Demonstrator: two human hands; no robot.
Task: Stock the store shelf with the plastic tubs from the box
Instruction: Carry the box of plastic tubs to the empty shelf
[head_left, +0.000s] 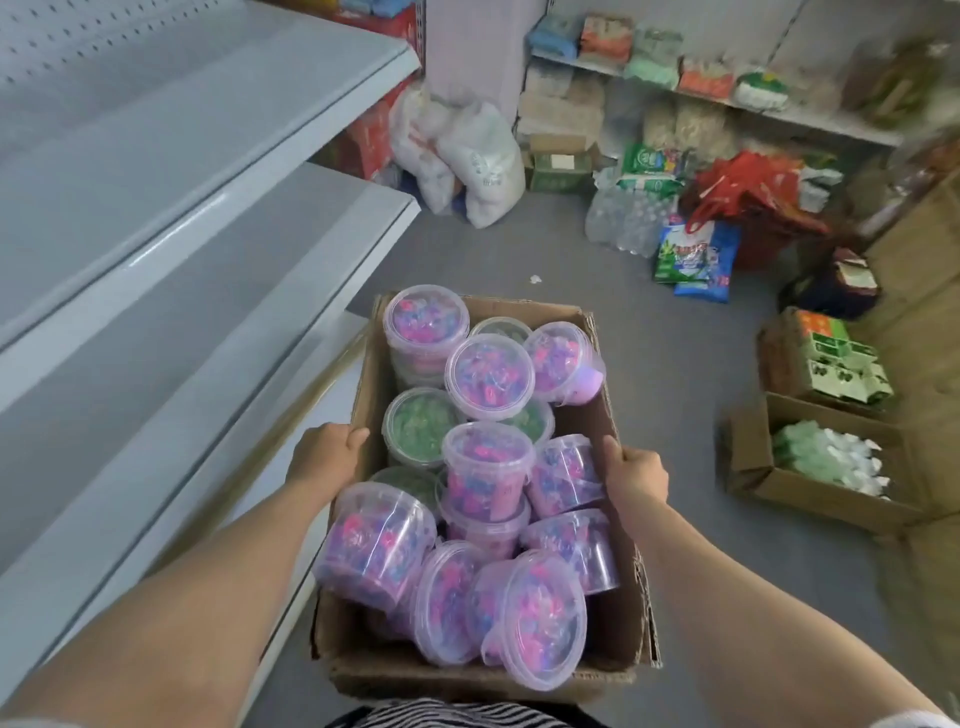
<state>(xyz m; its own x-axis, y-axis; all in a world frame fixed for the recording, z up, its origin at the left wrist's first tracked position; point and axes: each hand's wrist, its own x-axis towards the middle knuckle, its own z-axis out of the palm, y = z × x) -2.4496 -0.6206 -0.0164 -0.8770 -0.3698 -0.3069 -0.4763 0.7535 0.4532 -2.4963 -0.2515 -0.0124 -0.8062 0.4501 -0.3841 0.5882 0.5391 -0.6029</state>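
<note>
An open cardboard box (370, 384) fills the middle of the view, held up in front of me. It is heaped with several clear plastic tubs (489, 375) of pink, purple and blue pieces, and a few tubs with green contents (418, 425) lower down. Some tubs stand upright, others lie tilted on their sides. My left hand (326, 452) grips the box's left wall. My right hand (635, 474) grips the right wall. Bare white store shelves (171, 218) run along my left in several tiers.
Grey floor stretches ahead. White sacks (470, 156) sit at the far end of the shelving. Water bottle packs (626, 221), colourful bags (698, 260) and a red bag (748, 192) lie on the floor ahead right. Two open cartons (815, 457) stand at right beside stocked wall shelves (727, 98).
</note>
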